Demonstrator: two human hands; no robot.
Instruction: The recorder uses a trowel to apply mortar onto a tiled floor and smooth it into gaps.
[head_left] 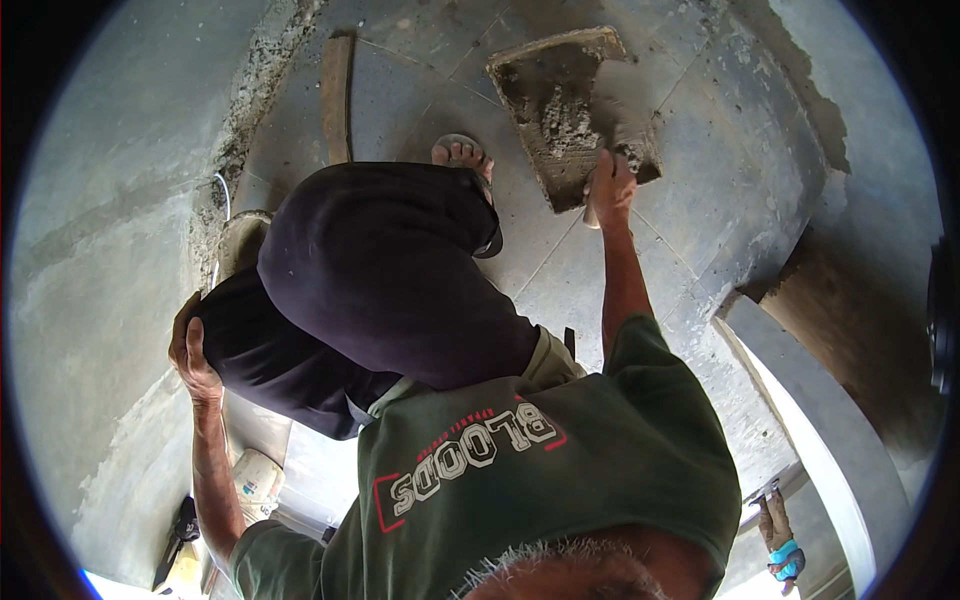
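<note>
My right hand is closed round the handle of a trowel, at the near right side of a shallow mortar tray. The trowel's blade is smeared by motion over the tray. Wet grey mortar lies inside, heaped toward the middle. My left hand rests against the dark trouser leg at my left knee, close to the wall. Its thumb and fingers are apart, and I see nothing held in it.
A narrow board lies on the tiled floor left of my foot. Rough broken plaster runs along the left wall's base. A pale bucket stands behind my left arm. A low ledge is at right; another person is far off.
</note>
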